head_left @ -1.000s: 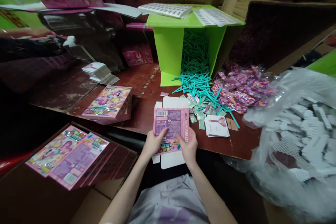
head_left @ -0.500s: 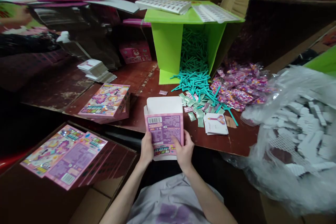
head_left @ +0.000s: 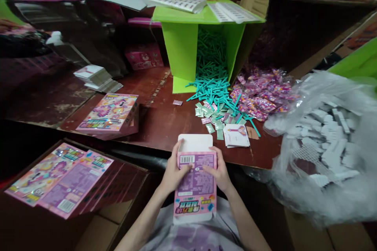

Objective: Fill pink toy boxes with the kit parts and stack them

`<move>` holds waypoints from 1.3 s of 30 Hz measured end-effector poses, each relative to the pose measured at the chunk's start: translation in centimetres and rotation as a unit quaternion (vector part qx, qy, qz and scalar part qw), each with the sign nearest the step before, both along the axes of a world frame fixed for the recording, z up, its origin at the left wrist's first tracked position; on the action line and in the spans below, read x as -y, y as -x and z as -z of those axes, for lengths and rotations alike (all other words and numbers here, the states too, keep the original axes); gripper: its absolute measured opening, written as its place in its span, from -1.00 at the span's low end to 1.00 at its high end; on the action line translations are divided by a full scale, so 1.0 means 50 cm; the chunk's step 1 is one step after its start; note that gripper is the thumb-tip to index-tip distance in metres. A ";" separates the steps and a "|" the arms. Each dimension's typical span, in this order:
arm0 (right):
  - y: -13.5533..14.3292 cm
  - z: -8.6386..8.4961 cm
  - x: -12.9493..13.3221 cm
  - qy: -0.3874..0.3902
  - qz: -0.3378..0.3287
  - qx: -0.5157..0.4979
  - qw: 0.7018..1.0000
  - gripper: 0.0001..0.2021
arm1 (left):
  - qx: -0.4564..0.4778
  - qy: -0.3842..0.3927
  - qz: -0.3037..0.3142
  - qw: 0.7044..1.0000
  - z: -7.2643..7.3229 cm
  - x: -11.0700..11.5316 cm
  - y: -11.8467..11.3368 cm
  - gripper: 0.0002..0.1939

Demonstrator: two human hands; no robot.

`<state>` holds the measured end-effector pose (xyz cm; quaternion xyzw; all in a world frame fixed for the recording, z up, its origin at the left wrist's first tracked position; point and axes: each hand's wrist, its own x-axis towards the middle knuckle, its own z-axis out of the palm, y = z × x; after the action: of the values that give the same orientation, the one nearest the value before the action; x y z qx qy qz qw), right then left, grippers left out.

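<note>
Between my two hands is a pink and purple printed cardboard box (head_left: 196, 184), its white end flap standing up at the far end and another white flap at the near end. My left hand (head_left: 174, 170) grips its left edge, thumb on the printed face. My right hand (head_left: 219, 170) clasps the right edge the same way, fingers behind the upper corner. Beyond the box, on the brown table (head_left: 156, 133), lie small green and pink sachets (head_left: 210, 127), a stack of white cards (head_left: 236, 135) and turquoise plastic sticks (head_left: 209, 90) spilling from a green carton (head_left: 180, 55).
Finished-looking printed boxes (head_left: 108, 111) are stacked left on the table, near a white card pile (head_left: 94, 74). Flat printed boxes (head_left: 69, 182) fill a carton lower left. Bead packets (head_left: 265, 94) and a clear bag of white plastic parts (head_left: 326, 141) lie right.
The box has come closer to my body and slightly right. Both hands have shifted up along its sides toward the far end. The view has turned slightly.
</note>
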<state>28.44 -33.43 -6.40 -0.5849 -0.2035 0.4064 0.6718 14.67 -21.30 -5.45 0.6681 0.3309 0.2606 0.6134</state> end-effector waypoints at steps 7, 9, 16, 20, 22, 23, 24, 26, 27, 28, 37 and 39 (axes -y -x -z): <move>-0.019 0.010 -0.036 -0.014 0.088 0.012 0.996 -0.72 | 0.047 0.122 -0.096 0.987 0.038 -0.004 -0.043 -0.65; -0.021 0.005 -0.048 -0.032 0.062 -0.021 0.997 -0.65 | 0.077 0.156 -0.114 0.978 0.041 -0.012 -0.051 -0.63; -0.023 0.013 -0.056 0.029 0.086 0.081 0.993 -0.79 | 0.074 0.109 -0.147 0.980 0.038 -0.007 -0.051 -0.64; -0.023 0.018 -0.056 0.009 0.080 0.070 0.994 -0.87 | 0.055 0.116 -0.145 0.981 0.041 -0.006 -0.047 -0.65; -0.020 0.019 -0.059 0.008 0.090 0.092 0.992 -0.83 | 0.038 0.102 -0.155 0.982 0.044 -0.009 -0.047 -0.74; -0.017 0.019 -0.061 0.013 0.098 0.109 0.989 -0.76 | 0.035 0.097 -0.159 0.982 0.045 -0.010 -0.046 -0.75; -0.014 0.018 -0.062 0.020 0.103 0.127 0.986 -0.69 | 0.034 0.095 -0.162 0.982 0.044 -0.010 -0.046 -0.74; -0.008 0.016 -0.063 0.029 0.106 0.144 0.983 -0.60 | 0.030 0.089 -0.169 0.981 0.041 -0.008 -0.043 -0.71; -0.006 0.014 -0.062 0.029 0.108 0.144 0.983 -0.59 | 0.031 0.082 -0.171 0.981 0.037 -0.006 -0.041 -0.71; -0.005 0.012 -0.060 0.028 0.111 0.140 0.983 -0.61 | 0.037 0.074 -0.169 0.982 0.034 -0.004 -0.039 -0.72; 0.000 0.035 -0.022 0.037 0.110 0.142 0.983 -0.71 | 0.051 0.050 -0.047 0.996 0.027 0.029 -0.022 -0.65; 0.007 0.030 -0.013 0.042 0.099 0.169 0.980 -0.69 | 0.025 0.050 -0.054 0.997 0.032 0.033 -0.022 -0.63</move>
<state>28.10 -32.77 -7.92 -0.6901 -0.2380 0.2417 0.6393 15.77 -22.94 -7.06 0.6114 0.3636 0.2929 0.6388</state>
